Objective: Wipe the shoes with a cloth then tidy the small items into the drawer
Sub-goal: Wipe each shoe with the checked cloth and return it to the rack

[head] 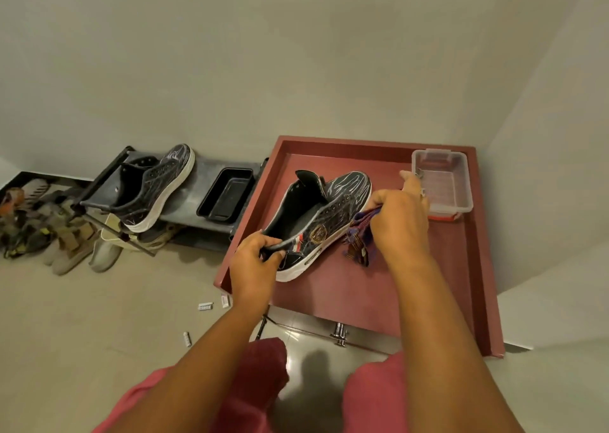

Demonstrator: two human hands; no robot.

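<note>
A black patterned sneaker with a white sole [324,217] lies on its side on the red-brown cabinet top [428,284]. My left hand [255,264] grips its heel collar. My right hand [400,217] holds a purple patterned cloth [361,238] against the sneaker's side, near the toe. The matching second sneaker [155,185] rests on the grey shoe rack [204,182] to the left. Small white items [206,306] lie scattered on the floor below the cabinet's left corner.
A clear plastic box [443,182] stands at the cabinet's far right, just beyond my right hand. A black tray [227,194] sits on the rack. Several other shoes [49,231] line the floor at left. A metal drawer handle [339,334] shows under the cabinet's front edge.
</note>
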